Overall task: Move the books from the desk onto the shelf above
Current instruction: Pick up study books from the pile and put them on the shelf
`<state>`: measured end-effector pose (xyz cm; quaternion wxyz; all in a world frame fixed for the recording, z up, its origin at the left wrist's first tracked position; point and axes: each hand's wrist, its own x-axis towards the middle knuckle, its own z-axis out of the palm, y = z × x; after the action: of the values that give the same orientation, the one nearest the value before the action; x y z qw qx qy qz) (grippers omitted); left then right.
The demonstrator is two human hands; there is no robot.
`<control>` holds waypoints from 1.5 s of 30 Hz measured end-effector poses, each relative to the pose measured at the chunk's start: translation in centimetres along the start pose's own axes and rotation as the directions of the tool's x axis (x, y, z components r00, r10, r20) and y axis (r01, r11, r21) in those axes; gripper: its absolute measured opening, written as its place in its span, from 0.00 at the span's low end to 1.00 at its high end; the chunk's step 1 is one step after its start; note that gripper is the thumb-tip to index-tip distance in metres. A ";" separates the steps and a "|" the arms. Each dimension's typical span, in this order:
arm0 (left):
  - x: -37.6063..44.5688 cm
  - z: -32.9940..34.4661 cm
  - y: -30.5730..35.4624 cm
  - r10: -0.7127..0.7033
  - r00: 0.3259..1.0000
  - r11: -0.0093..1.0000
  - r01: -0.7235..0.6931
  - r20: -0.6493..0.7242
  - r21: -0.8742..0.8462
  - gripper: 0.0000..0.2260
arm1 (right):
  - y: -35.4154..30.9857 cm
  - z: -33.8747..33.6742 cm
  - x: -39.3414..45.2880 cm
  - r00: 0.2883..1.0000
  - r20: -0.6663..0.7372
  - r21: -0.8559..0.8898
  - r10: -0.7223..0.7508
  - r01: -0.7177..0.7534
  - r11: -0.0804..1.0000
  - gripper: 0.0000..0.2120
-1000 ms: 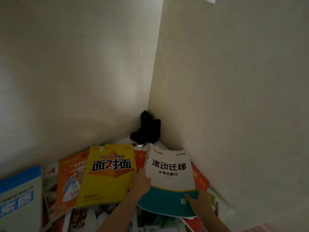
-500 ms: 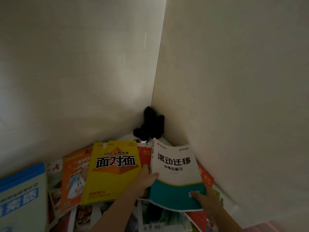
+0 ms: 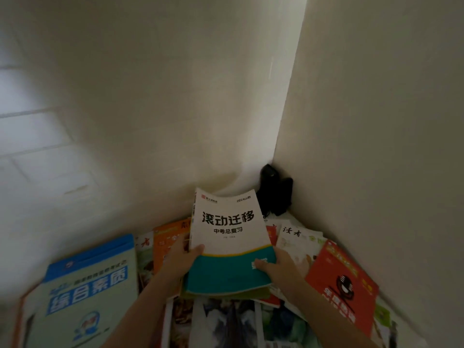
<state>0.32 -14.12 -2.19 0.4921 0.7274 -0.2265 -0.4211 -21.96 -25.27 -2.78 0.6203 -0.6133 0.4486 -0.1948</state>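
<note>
Above the pile of books on the desk, both hands hold up a white and teal book (image 3: 227,237). The left hand (image 3: 179,259) grips its left edge, thumb on the cover. The right hand (image 3: 281,268) grips its lower right corner, thumb on the teal part. Under it lie a blue and green book (image 3: 85,292) by the left edge, an orange book (image 3: 168,237), and a red book (image 3: 341,285) by the right wall. A black thing (image 3: 275,192) sits in the back corner.
</note>
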 end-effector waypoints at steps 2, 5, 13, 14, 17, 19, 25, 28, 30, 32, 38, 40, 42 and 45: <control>0.7 -0.7 -1.6 -0.022 1.000 0.997 0.021 0.009 0.070 0.13 | 0.9 0.6 0.5 0.999 0.003 -0.016 0.038 -0.038 0.999 0.08; 1.1 -1.0 -2.8 -0.043 0.999 0.988 0.039 0.025 0.147 0.15 | 2.2 0.8 0.6 0.996 0.016 -0.053 0.083 -0.082 0.995 0.08; 1.8 -0.2 -1.5 -0.197 0.980 0.979 0.197 -0.018 0.051 0.22 | 2.7 0.4 1.8 0.995 0.084 -0.266 0.046 -0.022 0.964 0.11; 1.8 -0.1 -1.5 -0.233 0.972 0.972 0.233 -0.015 0.011 0.20 | 2.8 0.3 1.8 0.996 0.076 -0.243 0.052 -0.032 0.969 0.11; 1.8 0.0 -1.6 -0.294 0.954 0.956 0.294 0.055 0.001 0.18 | 3.0 0.2 1.6 0.997 0.025 -0.157 0.074 -0.069 0.985 0.13; 1.8 0.1 -1.6 -0.289 0.954 0.957 0.288 0.073 0.028 0.20 | 3.2 0.2 1.5 0.997 0.017 -0.141 0.079 -0.076 0.987 0.14; -0.1 -1.5 -0.8 -0.232 0.970 0.970 0.236 0.066 -0.056 0.27 | 2.7 1.2 0.3 0.988 0.073 -0.184 0.137 -0.121 0.975 0.18; -2.2 -2.5 -1.6 -0.244 0.969 0.946 0.248 0.046 -0.209 0.24 | 2.3 2.3 -0.6 0.979 0.115 -0.219 0.167 -0.139 0.966 0.20; -3.7 -3.1 -2.2 -0.251 0.967 0.922 0.253 0.047 -0.294 0.24 | 2.2 3.2 -1.4 0.972 0.120 -0.196 0.200 -0.174 0.965 0.17; -4.7 -3.8 -2.8 -0.268 0.962 0.900 0.267 0.047 -0.345 0.23 | 2.7 4.0 -2.1 0.964 0.110 -0.152 0.241 -0.223 0.963 0.15; -7.0 -5.9 -4.2 -0.264 0.961 0.902 0.277 0.084 -0.332 0.26 | 1.1 5.7 -3.2 0.918 0.011 0.045 0.397 -0.397 0.917 0.18; -7.7 -6.4 -4.3 -0.247 0.963 0.906 0.268 0.105 -0.329 0.26 | -0.4 5.9 -3.9 0.879 0.120 0.116 0.462 -0.475 0.872 0.18; -8.5 -6.8 -4.2 -0.217 0.969 0.907 0.244 0.116 -0.343 0.25 | -1.6 6.2 -4.4 0.867 0.220 0.134 0.447 -0.480 0.867 0.19; -9.9 -8.2 -3.6 -0.158 0.984 0.930 0.176 0.082 -0.322 0.20 | -2.7 7.2 -5.2 0.901 0.214 0.121 0.377 -0.408 0.905 0.19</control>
<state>1.51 -0.95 -0.27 0.5624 0.6402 -0.1037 -0.5129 -18.11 -17.36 0.29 0.7340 -0.4725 0.4859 -0.0434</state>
